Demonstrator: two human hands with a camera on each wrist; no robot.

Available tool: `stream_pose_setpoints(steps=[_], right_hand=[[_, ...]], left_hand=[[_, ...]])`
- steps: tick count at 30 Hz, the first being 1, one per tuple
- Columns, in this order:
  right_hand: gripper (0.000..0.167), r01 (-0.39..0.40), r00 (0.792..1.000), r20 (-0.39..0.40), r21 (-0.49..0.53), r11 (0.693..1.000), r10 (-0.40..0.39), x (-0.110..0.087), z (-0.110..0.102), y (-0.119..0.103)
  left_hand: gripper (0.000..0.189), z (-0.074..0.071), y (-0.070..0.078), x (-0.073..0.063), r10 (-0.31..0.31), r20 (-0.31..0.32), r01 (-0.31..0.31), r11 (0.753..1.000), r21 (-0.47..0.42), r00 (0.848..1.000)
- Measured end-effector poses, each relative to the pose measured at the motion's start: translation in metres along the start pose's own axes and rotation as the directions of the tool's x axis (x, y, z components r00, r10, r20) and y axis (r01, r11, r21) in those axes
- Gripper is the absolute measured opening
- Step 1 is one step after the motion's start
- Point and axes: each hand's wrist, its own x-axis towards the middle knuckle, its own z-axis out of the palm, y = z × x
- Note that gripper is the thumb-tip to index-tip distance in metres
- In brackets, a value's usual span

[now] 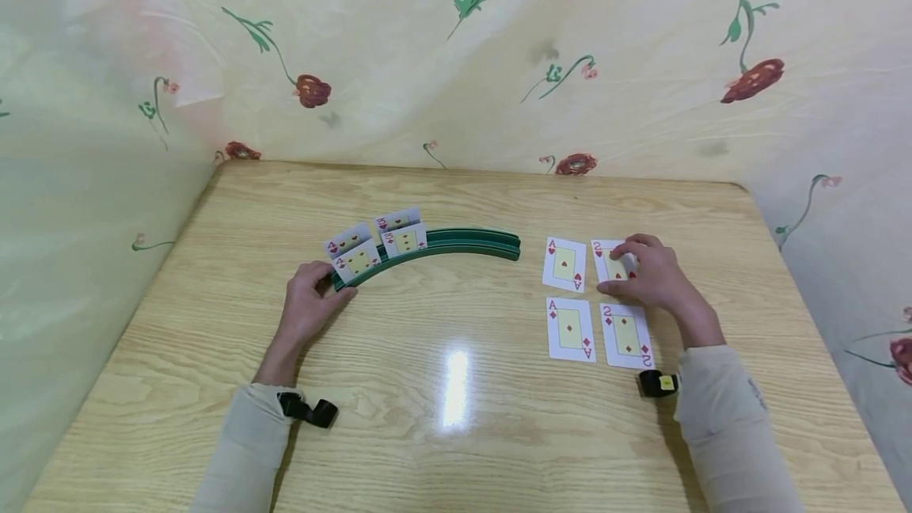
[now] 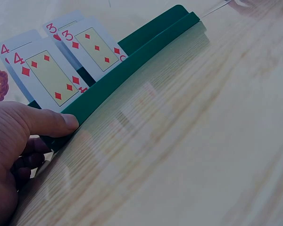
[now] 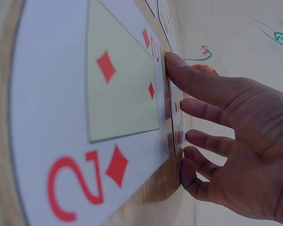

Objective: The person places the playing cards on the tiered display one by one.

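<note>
My left hand [image 1: 306, 303] grips the left end of a curved green card rack [image 1: 470, 241], its thumb along the front wall. Standing in the rack are a four of diamonds [image 2: 47, 77] and a three of diamonds [image 2: 95, 49], each with a matching-number card behind it, partly covered. On the table to the right, my right hand [image 1: 655, 275] reaches over a two of hearts [image 1: 602, 260]. Its thumb is at the card's near edge and bent fingertips touch the face. That card lies flat, partly hidden by the fingers.
An ace of hearts [image 1: 564, 264] lies left of the two of hearts. Nearer are an ace of diamonds [image 1: 570, 328] and a two of diamonds [image 1: 627, 335], both face up. The wooden table [image 1: 427, 386] meets a flowered cloth [image 1: 399, 46] at its back edge.
</note>
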Motion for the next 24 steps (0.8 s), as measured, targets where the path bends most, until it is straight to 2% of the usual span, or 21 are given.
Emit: stream_pose_setpoints(steps=[24], right_hand=[[0.062, -0.055, 0.998, 0.010, 0.015, 0.998, 0.055, 0.0057, -0.0027, -0.0044]], left_hand=[[0.040, 0.0005, -0.0021, -0.0003, 0.007, -0.002, -0.007, 1.000, 0.005, 1.000]])
